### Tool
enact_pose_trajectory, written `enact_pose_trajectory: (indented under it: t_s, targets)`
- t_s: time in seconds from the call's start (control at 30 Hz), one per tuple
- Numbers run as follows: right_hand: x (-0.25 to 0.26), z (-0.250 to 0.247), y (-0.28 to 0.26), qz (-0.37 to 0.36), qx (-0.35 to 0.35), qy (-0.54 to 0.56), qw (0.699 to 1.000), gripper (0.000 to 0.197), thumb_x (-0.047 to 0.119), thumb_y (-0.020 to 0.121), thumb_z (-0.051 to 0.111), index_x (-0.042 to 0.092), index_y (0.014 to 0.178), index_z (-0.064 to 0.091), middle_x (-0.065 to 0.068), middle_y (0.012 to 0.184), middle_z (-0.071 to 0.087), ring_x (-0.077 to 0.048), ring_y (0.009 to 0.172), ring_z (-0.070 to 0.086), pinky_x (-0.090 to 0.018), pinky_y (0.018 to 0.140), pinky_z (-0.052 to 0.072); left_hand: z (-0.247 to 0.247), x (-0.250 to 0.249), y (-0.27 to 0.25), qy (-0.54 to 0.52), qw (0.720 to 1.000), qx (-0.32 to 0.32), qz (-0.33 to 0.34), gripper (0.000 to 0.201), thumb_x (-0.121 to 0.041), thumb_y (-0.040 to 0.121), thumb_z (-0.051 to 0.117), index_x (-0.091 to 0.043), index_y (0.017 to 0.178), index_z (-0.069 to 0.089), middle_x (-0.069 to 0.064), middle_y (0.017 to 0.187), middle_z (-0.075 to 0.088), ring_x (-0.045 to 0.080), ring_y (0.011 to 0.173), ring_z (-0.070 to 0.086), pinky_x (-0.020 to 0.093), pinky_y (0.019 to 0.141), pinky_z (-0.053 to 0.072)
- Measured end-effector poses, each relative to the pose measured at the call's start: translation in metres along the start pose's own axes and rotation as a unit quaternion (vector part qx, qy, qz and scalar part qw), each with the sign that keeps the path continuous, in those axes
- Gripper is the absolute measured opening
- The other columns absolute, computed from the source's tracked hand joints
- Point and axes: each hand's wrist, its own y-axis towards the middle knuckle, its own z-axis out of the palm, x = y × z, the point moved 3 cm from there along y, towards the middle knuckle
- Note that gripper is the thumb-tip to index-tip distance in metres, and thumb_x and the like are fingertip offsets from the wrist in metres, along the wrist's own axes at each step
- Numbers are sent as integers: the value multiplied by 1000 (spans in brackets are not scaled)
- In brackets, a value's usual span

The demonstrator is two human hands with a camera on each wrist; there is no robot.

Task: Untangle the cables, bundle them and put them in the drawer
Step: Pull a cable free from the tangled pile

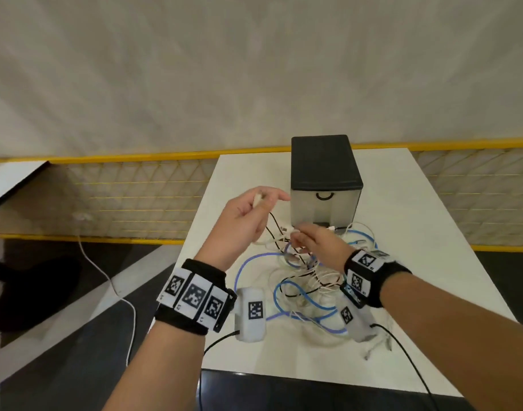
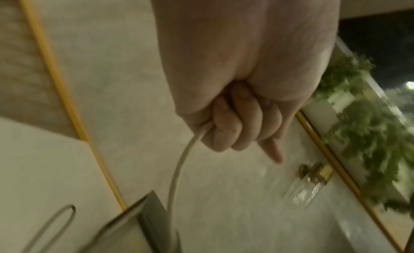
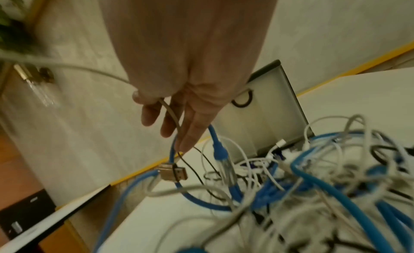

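Note:
A tangle of blue, white and black cables (image 1: 301, 280) lies on the white table (image 1: 432, 232), in front of a small drawer unit (image 1: 325, 185) with a black top and a shut, pale front drawer. My left hand (image 1: 254, 209) is raised left of the drawer; its fingers are curled round a white cable (image 2: 179, 168) that hangs down toward the unit (image 2: 145, 212). Over the tangle's far edge, my right hand (image 1: 304, 238) pinches the pale cable (image 3: 170, 113) between thumb and fingers. A flat metal plug (image 3: 172, 172) and blue loops (image 3: 224, 168) hang just below that hand.
A yellow mesh fence (image 1: 135, 197) runs behind the table, with a second table (image 1: 11, 179) at far left. A loose white cord (image 1: 106, 277) trails across the dark floor. White tagged pods (image 1: 251, 312) hang from my wrists above the table's near edge. Green plants (image 2: 369, 133) stand beyond the fence.

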Motion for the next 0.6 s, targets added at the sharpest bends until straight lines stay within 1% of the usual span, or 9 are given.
enact_pose_trajectory:
  t_s: [0.07, 0.13, 0.2, 0.23, 0.3, 0.37, 0.47, 0.53, 0.6]
  targets:
    - [13, -13, 8, -27, -22, -7, 999, 26, 22, 101, 42, 24, 81, 57, 2, 80, 58, -11, 75, 58, -39, 79, 53, 7, 16, 3, 120, 991, 8, -61, 27, -29, 103, 49, -27, 126, 63, -9, 58, 38, 4, 43, 34, 17, 47, 30]
    - [30, -22, 13, -59, -21, -40, 997, 22, 18, 101, 44, 13, 89, 62, -4, 84, 61, -13, 77, 60, -33, 77, 51, 13, 33, 8, 193, 972, -3, -132, 33, -36, 103, 46, -23, 131, 58, -6, 73, 53, -4, 42, 46, 15, 53, 37]
    - [41, -29, 16, -94, -24, -115, 989, 20, 16, 99, 46, 6, 96, 63, -7, 89, 58, -18, 82, 57, -29, 78, 46, 19, 45, 12, 225, 960, 25, -166, 44, -43, 104, 40, -9, 113, 67, -1, 69, 62, -4, 40, 47, 21, 57, 40]
    - [44, -32, 17, -102, -33, -145, 984, 19, 15, 99, 46, 7, 98, 63, -3, 90, 56, -18, 85, 54, -27, 79, 43, 22, 46, 13, 228, 957, 56, -172, 51, -44, 105, 37, -4, 102, 69, 1, 62, 63, -2, 39, 46, 19, 55, 39]
    - [40, -34, 16, -104, -61, -152, 981, 17, 13, 98, 46, 9, 97, 62, 6, 86, 50, -14, 84, 51, -22, 77, 41, 27, 41, 15, 219, 956, 112, -156, 52, -41, 105, 38, -5, 85, 69, -1, 54, 60, -2, 40, 45, 11, 47, 36]
    - [27, -32, 15, -81, -78, -105, 988, 15, 14, 99, 45, 15, 92, 59, 8, 83, 53, -15, 81, 57, -25, 78, 48, 28, 26, 18, 193, 968, 112, -113, 42, -35, 105, 44, -9, 78, 64, -7, 47, 53, 0, 40, 42, 12, 47, 34]
    - [5, -23, 14, -2, -61, 11, 998, 21, 15, 101, 42, 22, 85, 55, -2, 84, 61, -29, 87, 67, -43, 86, 55, 19, 4, 25, 121, 992, 18, -41, 37, -29, 105, 46, -8, 78, 60, -9, 43, 42, 3, 41, 35, 13, 49, 33]
    - [1, -19, 15, 19, -54, 38, 998, 23, 14, 101, 41, 23, 83, 53, -2, 85, 60, -30, 90, 67, -42, 88, 54, 14, -7, 24, 66, 997, -38, -2, 36, -27, 105, 46, -9, 75, 58, -9, 43, 39, 5, 42, 32, 11, 50, 33]
    - [2, -20, 18, 39, -43, 53, 997, 22, 15, 101, 41, 22, 83, 52, -5, 92, 62, -26, 93, 68, -36, 84, 53, 13, -15, 20, 22, 997, -70, 27, 36, -27, 104, 46, -11, 74, 57, -9, 43, 37, 7, 44, 30, 12, 51, 33]
